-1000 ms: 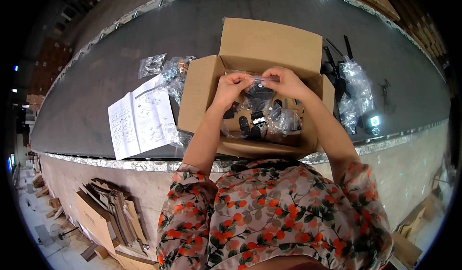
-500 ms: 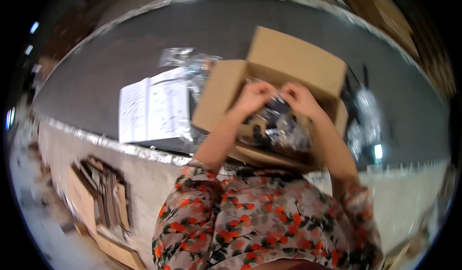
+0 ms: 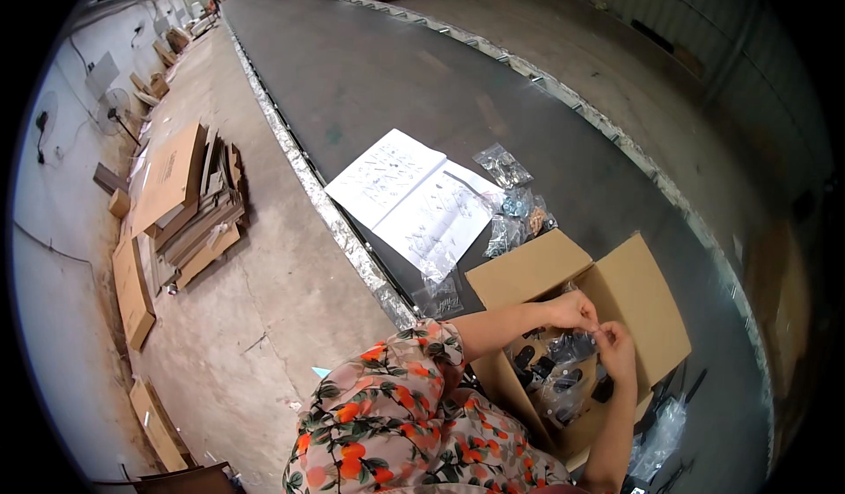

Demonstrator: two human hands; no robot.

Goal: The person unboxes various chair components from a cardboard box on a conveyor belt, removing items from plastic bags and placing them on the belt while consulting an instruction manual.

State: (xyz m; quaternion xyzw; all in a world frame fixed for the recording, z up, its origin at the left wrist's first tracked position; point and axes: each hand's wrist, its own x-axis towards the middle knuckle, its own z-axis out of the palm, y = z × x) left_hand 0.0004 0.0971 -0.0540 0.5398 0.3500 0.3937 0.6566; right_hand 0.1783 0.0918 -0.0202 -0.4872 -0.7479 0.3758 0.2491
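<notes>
An open cardboard box [image 3: 647, 305] stands at the lower right with its flaps spread. Over its inside, my left hand [image 3: 574, 310] and my right hand [image 3: 615, 350] meet at the fingertips, both closed in a pinch. Between them they seem to grip the top edge of a clear plastic bag [image 3: 572, 346] with dark contents; the edge itself is too small to see well. Below, inside the box, lie black parts [image 3: 525, 356] and another clear bag [image 3: 560, 397] with dark pieces.
The box rests on a long dark conveyor belt [image 3: 370, 72]. To its left lie an open instruction booklet [image 3: 414, 197] and small hardware bags [image 3: 503, 166]. A wrapped bundle [image 3: 660, 437] sits right of the box. Flattened cartons [image 3: 189, 195] lean on the floor.
My view has swung left along the belt, so the box now shows at lower right. My hands stay over the box, their fingertips now closer together.
</notes>
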